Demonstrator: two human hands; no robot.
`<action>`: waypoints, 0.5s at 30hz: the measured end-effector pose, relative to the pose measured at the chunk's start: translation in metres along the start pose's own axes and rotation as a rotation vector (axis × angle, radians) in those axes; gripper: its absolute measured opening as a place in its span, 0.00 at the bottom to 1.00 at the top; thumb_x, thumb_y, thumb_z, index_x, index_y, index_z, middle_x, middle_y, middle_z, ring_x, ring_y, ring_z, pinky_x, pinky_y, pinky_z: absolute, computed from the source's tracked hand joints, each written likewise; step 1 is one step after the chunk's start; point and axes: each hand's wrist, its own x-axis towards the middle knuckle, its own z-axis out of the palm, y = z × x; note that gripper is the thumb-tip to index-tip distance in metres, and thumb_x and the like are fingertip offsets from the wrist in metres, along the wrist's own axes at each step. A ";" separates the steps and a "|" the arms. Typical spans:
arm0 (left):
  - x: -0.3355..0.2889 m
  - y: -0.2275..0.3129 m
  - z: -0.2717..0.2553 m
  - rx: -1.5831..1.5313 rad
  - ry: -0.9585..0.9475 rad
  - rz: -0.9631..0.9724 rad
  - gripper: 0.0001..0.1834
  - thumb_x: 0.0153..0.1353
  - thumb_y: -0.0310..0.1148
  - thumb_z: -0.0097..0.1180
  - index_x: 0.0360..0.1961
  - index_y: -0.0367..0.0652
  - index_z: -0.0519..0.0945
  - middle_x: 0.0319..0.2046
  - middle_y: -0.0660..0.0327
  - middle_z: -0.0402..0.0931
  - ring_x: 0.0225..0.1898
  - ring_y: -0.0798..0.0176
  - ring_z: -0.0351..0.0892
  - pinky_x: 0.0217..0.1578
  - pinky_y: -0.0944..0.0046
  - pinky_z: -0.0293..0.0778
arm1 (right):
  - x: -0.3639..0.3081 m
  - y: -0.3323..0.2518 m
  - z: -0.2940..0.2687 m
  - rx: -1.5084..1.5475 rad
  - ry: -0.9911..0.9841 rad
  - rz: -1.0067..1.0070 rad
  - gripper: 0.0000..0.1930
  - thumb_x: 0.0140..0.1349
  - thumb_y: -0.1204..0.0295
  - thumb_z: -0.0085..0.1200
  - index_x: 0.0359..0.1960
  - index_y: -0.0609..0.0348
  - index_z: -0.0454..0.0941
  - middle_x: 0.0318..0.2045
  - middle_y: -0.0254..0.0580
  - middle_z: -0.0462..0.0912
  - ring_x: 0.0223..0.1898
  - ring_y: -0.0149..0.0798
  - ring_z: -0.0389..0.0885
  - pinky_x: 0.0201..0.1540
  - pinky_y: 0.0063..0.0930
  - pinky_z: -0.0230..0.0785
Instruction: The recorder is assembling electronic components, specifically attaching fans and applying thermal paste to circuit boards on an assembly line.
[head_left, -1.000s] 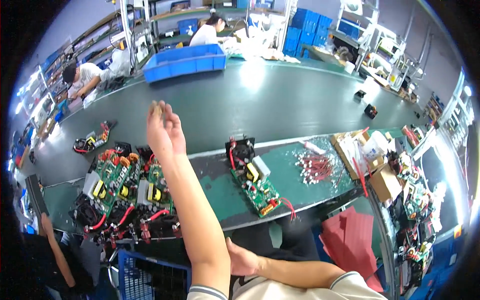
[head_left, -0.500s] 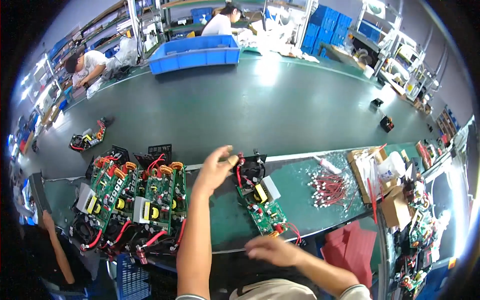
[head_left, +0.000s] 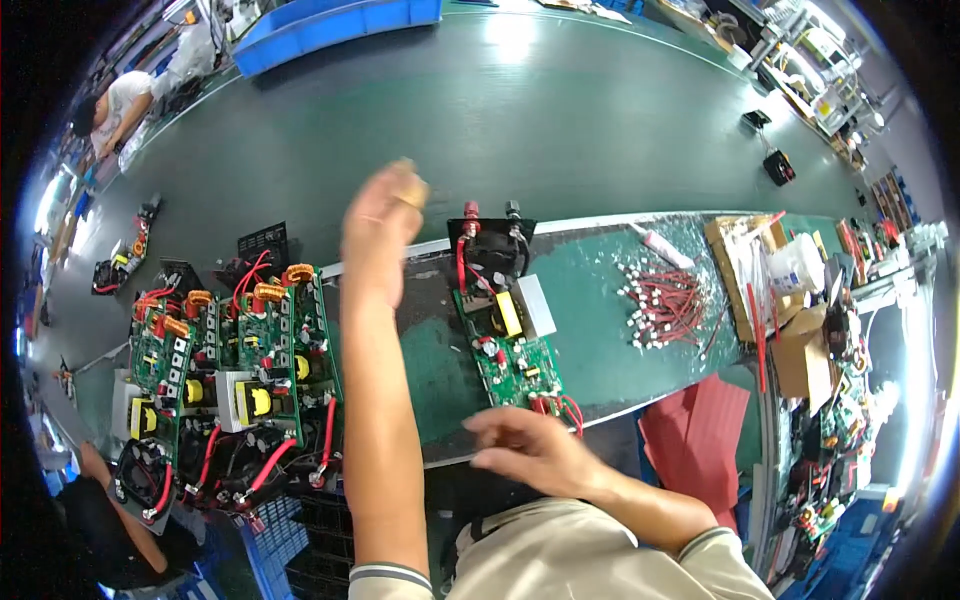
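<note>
- Left hand [head_left: 385, 225]: over belt [head_left: 600, 120]; blurred, cannot tell whether gripping.
- Right hand [head_left: 535, 452]: fingers apart, beside near end of board [head_left: 530, 367].
- Board, 1: on bench [head_left: 590, 260], fan [head_left: 492, 258] toward belt.
- Handling: support edges with 2 hands; avoid snagging red wires [head_left: 576, 410], pressing yellow part [head_left: 508, 314].

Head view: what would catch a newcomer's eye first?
Probably the blurred left hand, raised left of centre, and the lone circuit board on the green bench, the right hand by the board's near end. Next, crowded boards with thick red cables at left, and piled red wires right of centre.
</note>
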 end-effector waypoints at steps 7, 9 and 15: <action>0.001 0.087 -0.020 -0.349 0.182 0.207 0.17 0.65 0.33 0.63 0.54 0.42 0.78 0.49 0.60 0.79 0.51 0.62 0.78 0.50 0.66 0.72 | 0.005 0.069 0.087 0.740 -0.195 0.311 0.30 0.72 0.54 0.50 0.70 0.55 0.60 0.64 0.41 0.71 0.65 0.39 0.70 0.66 0.43 0.64; -0.004 0.103 -0.013 -0.358 0.162 0.265 0.17 0.67 0.31 0.58 0.56 0.40 0.76 0.55 0.57 0.75 0.57 0.58 0.75 0.53 0.63 0.72 | -0.008 0.077 0.105 0.985 -0.448 0.441 0.36 0.70 0.40 0.41 0.70 0.51 0.61 0.68 0.39 0.69 0.68 0.41 0.67 0.67 0.46 0.62; -0.003 0.078 -0.001 -0.279 0.112 0.213 0.20 0.66 0.33 0.60 0.57 0.40 0.76 0.52 0.60 0.77 0.53 0.61 0.76 0.51 0.64 0.71 | -0.016 0.079 0.106 0.904 -0.592 0.452 0.41 0.67 0.38 0.47 0.68 0.59 0.63 0.64 0.47 0.73 0.63 0.41 0.73 0.65 0.41 0.65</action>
